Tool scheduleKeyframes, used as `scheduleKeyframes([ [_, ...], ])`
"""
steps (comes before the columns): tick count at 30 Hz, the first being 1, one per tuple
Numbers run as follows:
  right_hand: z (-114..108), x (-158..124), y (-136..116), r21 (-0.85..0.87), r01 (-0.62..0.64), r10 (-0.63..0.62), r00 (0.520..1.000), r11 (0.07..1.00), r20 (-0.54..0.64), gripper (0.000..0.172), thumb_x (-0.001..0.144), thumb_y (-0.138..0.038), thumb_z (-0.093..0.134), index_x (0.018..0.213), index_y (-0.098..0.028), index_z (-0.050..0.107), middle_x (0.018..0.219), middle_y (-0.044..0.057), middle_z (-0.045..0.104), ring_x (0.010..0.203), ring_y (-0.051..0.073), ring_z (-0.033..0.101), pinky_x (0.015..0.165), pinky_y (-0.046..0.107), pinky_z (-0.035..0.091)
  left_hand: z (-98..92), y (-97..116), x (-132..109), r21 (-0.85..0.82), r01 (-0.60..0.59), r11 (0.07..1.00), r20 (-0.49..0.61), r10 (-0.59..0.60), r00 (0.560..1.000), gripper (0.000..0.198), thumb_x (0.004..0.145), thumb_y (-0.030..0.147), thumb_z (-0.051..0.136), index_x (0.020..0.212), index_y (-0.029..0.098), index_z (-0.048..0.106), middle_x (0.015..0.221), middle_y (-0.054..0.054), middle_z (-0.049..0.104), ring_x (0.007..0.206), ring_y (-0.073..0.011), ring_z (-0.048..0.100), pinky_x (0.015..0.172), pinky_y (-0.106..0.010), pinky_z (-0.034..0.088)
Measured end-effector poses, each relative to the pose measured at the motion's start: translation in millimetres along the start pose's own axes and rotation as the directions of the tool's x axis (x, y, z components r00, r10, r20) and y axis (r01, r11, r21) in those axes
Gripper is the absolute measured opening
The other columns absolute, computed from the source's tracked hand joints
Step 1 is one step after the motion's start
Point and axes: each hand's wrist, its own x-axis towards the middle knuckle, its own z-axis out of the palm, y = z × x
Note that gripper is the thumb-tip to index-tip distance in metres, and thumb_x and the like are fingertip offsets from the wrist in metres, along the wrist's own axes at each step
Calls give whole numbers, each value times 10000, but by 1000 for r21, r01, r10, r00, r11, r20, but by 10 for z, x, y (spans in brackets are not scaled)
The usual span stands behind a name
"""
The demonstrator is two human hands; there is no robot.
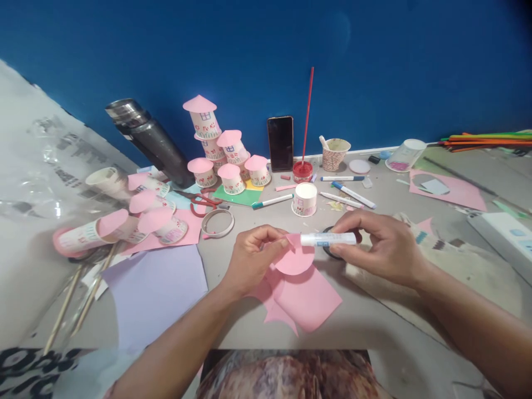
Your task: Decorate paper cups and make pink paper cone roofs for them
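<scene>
Pinched between the thumb and fingers of my left hand (252,259) is a round pink paper piece (297,262) with a lifted flap at its upper edge. My right hand (382,246) grips a white glue stick (328,239) lying sideways, its left end at the paper's upper edge; whether it touches cannot be told. Beneath them lie pink paper scraps (313,299) with cut edges. A dark round object (328,250) shows partly behind the glue stick. Just beyond my hands stands a small decorated paper cup (305,199).
Paper-cup towers (208,124) with pink cone roofs stand at the back left, by a dark flask (155,141). A phone (280,144) leans on the blue wall. Red-handled scissors (206,203), a tape roll (218,223), markers (353,195) and lilac paper (158,293) lie around.
</scene>
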Motion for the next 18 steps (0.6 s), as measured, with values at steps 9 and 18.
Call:
scheduleKeyframes([
  [9,162,-19,7,-257,352,-359,933,900,21,23,956,-216,667,953,-215,644,835,63,748,761,209,673,671,338,484,41,-13,-70,159,-158,974,14,158,987,115,853,187,712,741,206,727,932,-27,799,886,-173,724,807,-273,528],
  [18,242,-125,-136,-502,477,-477,868,721,140,109,956,-98,613,895,-178,654,753,46,683,692,199,542,645,359,381,64,-103,-64,392,-438,809,61,452,890,163,870,96,672,753,205,702,836,-5,794,854,-167,746,841,-289,518],
])
